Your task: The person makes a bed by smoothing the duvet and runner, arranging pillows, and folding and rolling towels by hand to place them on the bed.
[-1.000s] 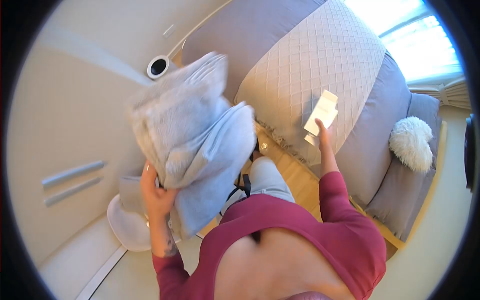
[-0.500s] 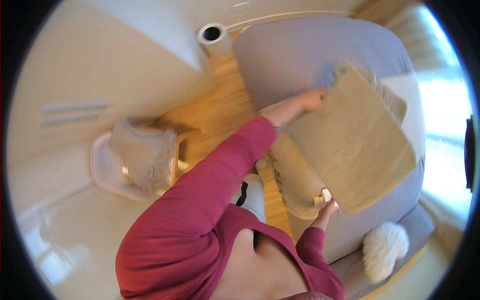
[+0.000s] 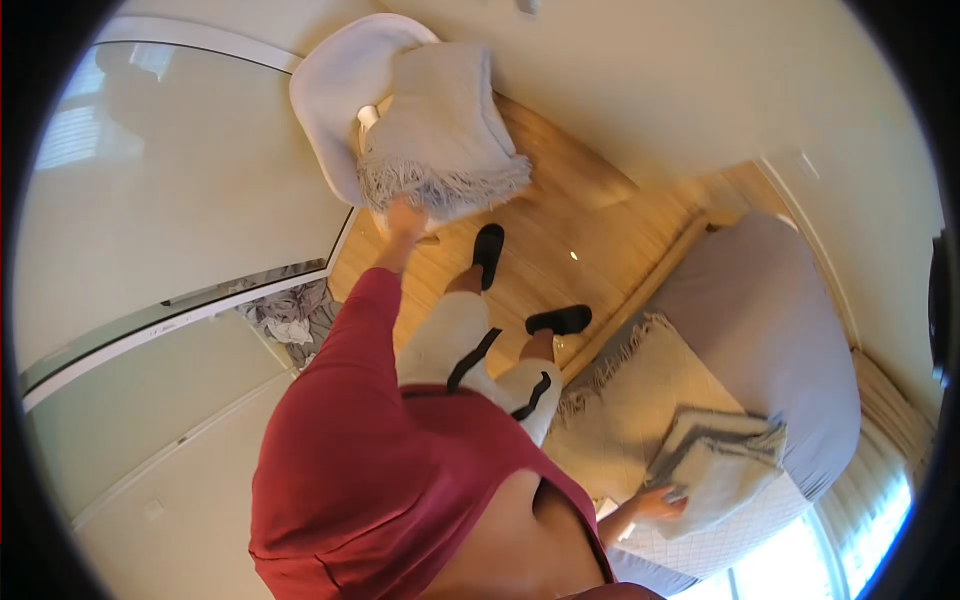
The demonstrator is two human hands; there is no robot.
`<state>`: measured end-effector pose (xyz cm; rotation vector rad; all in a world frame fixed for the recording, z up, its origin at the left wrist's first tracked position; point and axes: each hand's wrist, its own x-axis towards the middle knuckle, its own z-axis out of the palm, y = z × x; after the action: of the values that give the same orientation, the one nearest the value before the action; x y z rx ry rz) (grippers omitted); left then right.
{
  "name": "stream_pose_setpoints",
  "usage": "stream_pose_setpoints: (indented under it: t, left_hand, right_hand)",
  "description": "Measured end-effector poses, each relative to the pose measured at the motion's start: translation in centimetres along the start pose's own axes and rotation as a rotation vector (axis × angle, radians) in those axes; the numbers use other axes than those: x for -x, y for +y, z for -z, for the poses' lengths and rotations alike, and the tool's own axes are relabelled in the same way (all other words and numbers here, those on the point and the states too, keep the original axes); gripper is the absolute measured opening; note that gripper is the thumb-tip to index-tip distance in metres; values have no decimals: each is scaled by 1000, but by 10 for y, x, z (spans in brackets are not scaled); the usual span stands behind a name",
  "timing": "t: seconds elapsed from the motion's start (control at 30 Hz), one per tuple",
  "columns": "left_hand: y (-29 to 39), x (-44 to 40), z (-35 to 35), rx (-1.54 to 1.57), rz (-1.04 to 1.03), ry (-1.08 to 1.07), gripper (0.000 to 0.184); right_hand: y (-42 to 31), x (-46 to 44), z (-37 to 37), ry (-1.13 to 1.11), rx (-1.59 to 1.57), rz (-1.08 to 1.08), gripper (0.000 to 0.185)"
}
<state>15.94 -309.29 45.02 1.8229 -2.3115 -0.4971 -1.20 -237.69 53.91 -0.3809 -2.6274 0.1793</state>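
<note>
Wooden floor point(image 3: 570, 215), left hand point(image 3: 405, 218) at fringed blanket point(image 3: 440, 110), right hand point(image 3: 660, 503) by folded cloths point(image 3: 725, 475), grip of fingers point(image 3: 674, 504) unclear

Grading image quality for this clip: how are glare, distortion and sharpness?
Head view: window blown out at lower right; head view: glossy panel at left carries pale reflections; head view: fisheye bowing, black corners; head view: fringed blanket on the chair reads clearly.

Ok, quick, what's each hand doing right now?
Left hand: at the fringed blanket; grip can't be told.
Right hand: by the folded blanket; grip can't be told.
</note>
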Motion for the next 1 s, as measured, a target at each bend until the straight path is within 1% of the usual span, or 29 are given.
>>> stream_pose_setpoints:
  t: [0.03, 0.07, 0.1, 0.13, 0.17, 0.2, 0.23, 0.27, 0.3, 0.33, 0.37, 0.4, 0.43, 0.47, 0.5, 0.53, 0.57, 0.6, 0.63, 0.67, 0.7, 0.73, 0.77, 0.8, 0.87, 0.9, 0.93, 0.97, 1.0]
  left_hand:
    - [-22, -37, 10, -47, 61, 58, 47]
    - [-31, -76, 17, -63, 99, 136, 47]
    - [-48, -110, 17, -39, 131, 156, 50]
    - [-66, -146, 8, -21, 165, 157, 53]
    - [-82, -186, -4, -8, 156, 146, 53]
    - [-98, -221, -19, -48, 199, 120, 55]
    - [-112, -250, -34, -91, 242, 91, 59]
    - [-122, -271, -47, -83, 233, 64, 59]
    - [-129, -298, -59, 34, 327, 3, 63]
    - [-133, -320, -68, 149, 418, -58, 67]
    - [-136, -333, -77, 154, 408, -90, 67]
    - [-139, -342, -84, 111, 461, -120, 69]
    - [-141, -346, -91, 68, 512, -149, 71]
    - [-145, -351, -94, 75, 496, -175, 71]
    - [-150, -351, -91, 120, 496, -200, 70]
    - [-152, -350, -84, 165, 491, -224, 70]
    - [-154, -344, -70, 179, 408, -105, 68]
    - [-149, -335, -53, 203, 315, 15, 66]
    - [-119, -314, -27, 267, 225, 245, 59]
    - [-109, -303, -10, 242, 93, 431, 52]
    - [-93, -295, 9, 497, -124, 548, 49]
    - [-78, -279, 36, 504, -6, 474, 50]
    - [-44, -262, 75, 326, -194, 451, 48]
    - [-15, -254, 100, 480, -453, 416, 45]
    - [66, -226, 148, 462, -692, 239, 45]
    - [107, -211, 152, 498, -764, 212, 45]
    - [146, -192, 156, 540, -830, 9, 47]
    - [179, -172, 161, 547, -887, -205, 49]
    - [219, -151, 152, 458, -1069, -256, 51]
  right_hand:
    - [-53, -19, -13, -122, -96, 41, 57]
    - [-104, -29, -22, -188, -129, 70, 45]
    - [-150, -28, -32, -254, -174, 94, 38]
    - [-192, -19, -39, -243, -159, 93, 38]
    - [-232, -4, -51, -408, -254, 111, 36]
    - [-263, 16, -62, -572, -343, 125, 33]
    - [-288, 39, -74, -559, -323, 117, 33]
    - [-306, 62, -84, -681, -335, 225, 31]
    - [-328, 86, -96, -801, -348, 329, 30]
    - [-347, 109, -106, -837, -337, 369, 29]
    - [-362, 128, -110, -876, -319, 407, 28]
    - [-376, 143, -111, -863, -289, 390, 28]
    - [-388, 151, -109, -956, -333, 393, 27]
    - [-400, 156, -110, -1046, -385, 394, 27]
    - [-409, 155, -107, -1032, -365, 377, 27]
    - [-415, 149, -105, -1010, -335, 451, 25]
    - [-418, 142, -100, -984, -308, 515, 24]
    - [-419, 133, -97, -1021, -420, 273, 20]
    - [-418, 122, -90, -1037, -537, 18, 17]
    - [-415, 105, -82, -973, -437, 174, 15]
    - [-413, 84, -75, -900, -323, 317, 14]
    - [-414, 67, -65, -890, -316, 248, 13]
    - [-414, 55, -53, -883, -311, 172, 14]
    - [-409, 43, -46, -869, -333, 143, 14]
    - [-390, 33, -32, -846, -403, 64, 13]
    - [-380, 26, -28, -830, -454, 27, 12]
    - [-366, 20, -23, -780, -462, -32, 12]
    - [-351, 19, -16, -808, -465, -84, 11]
    - [-337, 18, -14, -827, -482, -130, 10]
